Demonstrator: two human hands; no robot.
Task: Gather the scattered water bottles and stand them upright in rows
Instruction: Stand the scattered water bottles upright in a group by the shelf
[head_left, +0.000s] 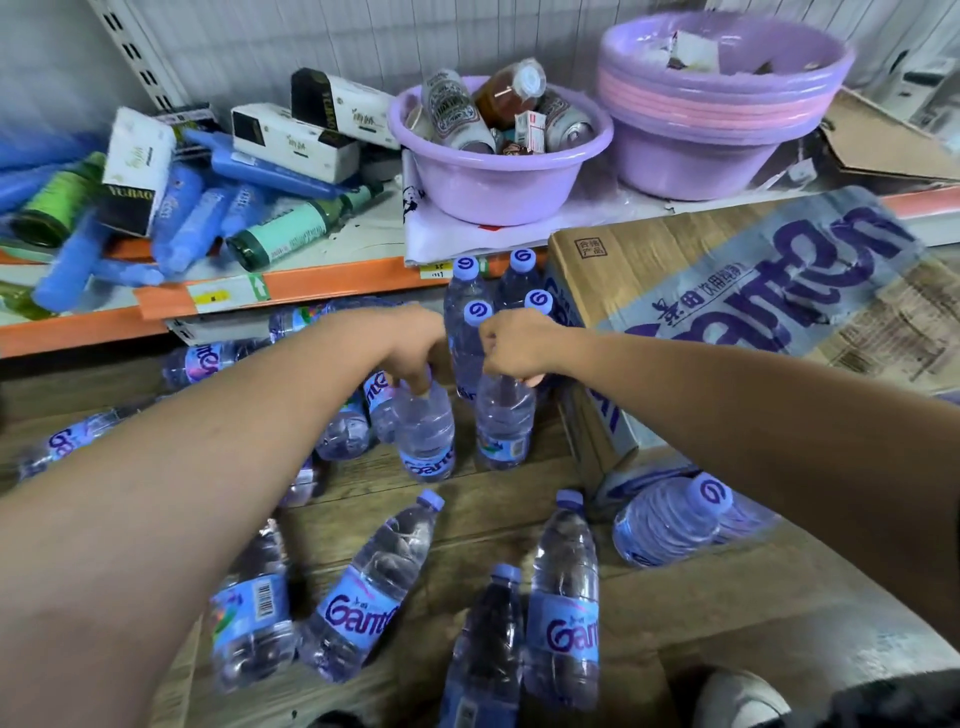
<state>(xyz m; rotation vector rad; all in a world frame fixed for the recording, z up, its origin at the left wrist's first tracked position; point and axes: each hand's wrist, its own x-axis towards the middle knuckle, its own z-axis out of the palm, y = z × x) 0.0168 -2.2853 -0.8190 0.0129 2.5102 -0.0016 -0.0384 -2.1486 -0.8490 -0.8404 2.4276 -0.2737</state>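
The left bottle (426, 436) and the right bottle (504, 421) stand upright side by side on the wooden floor (493, 509), toward its far edge. The left hand (410, 348) is curled down over the left bottle's neck. The right hand (519, 345) is closed round the right bottle's top in the same way (both caps are hidden under the fingers). Just behind them four upright bottles (465, 291) stand in two rows of two, just beside the box (727, 291) at the floor's right edge. Toward the near edge loose bottles (363, 597) lie on their sides, and more lie along the left edge, partly behind the left forearm. Above the far edge a shelf (311, 291) holds purple basins (498, 176) and cartons (291, 137).
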